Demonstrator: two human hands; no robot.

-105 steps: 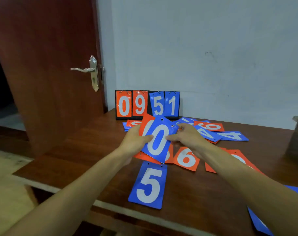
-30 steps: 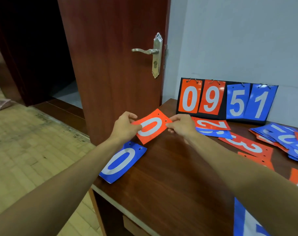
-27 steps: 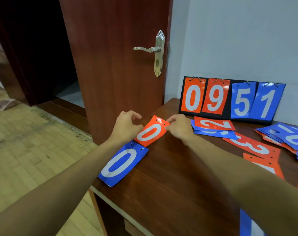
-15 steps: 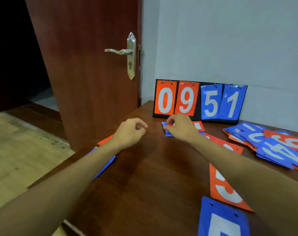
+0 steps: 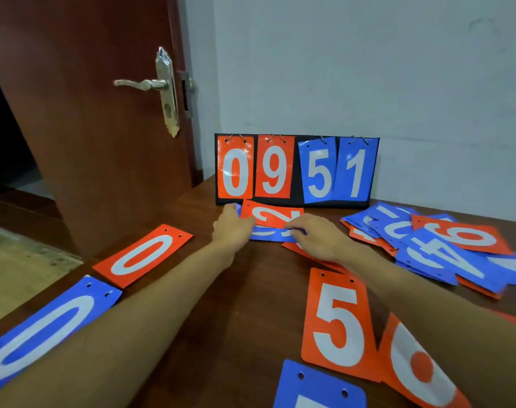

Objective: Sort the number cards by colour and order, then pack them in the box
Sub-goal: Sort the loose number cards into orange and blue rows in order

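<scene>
Number cards lie scattered on a dark wooden table [image 5: 251,290]. My left hand [image 5: 232,229] pinches the left end of an orange 2 card [image 5: 273,216], and my right hand [image 5: 317,235] pinches its right end. That card sits on a blue card [image 5: 265,235], just in front of the black flip scoreboard [image 5: 295,170] reading 0 9 5 1. An orange 0 card [image 5: 145,254] and a blue 0 card [image 5: 44,325] lie apart at the table's left edge. No box is in view.
An orange 5 card [image 5: 336,322], another orange card [image 5: 418,366] and a blue card [image 5: 318,387] lie near me. A mixed pile of cards [image 5: 445,245] covers the right side. A brown door [image 5: 97,113] stands open left of the table, against a pale wall.
Both hands set the orange 0 card down beside the blue 0 at the left edge, then moved to the scoreboard and took hold of the orange 2 card.
</scene>
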